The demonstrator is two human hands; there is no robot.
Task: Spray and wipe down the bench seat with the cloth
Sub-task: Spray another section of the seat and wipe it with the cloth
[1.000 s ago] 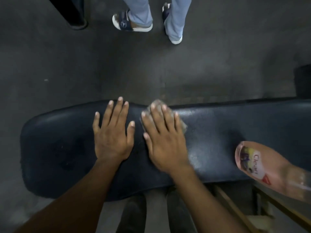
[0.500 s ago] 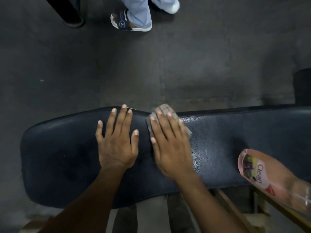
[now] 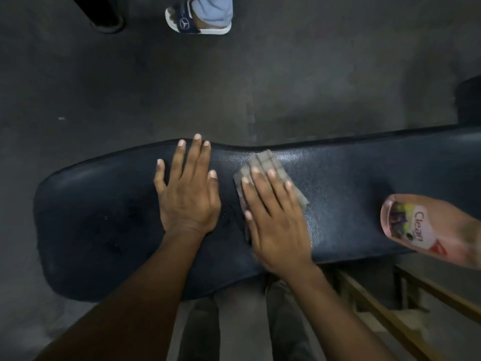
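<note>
Your right hand (image 3: pixel 276 220): flat, fingers straight, pressing the cloth (image 3: pixel 263 165) onto the bench (image 3: pixel 364 178) mid-seat to wipe.
Your left hand (image 3: pixel 186 191): flat, holding nothing, bracing just beside.
Bottle (image 3: pixel 426 227): lying at right, within reach.
Sandal (image 3: pixel 195 20): on the floor beyond.

Dim room; soft sheen on the desk (image 3: pixel 338 168), blurred bottle (image 3: pixel 426 227) beside it, edges bowed
</note>
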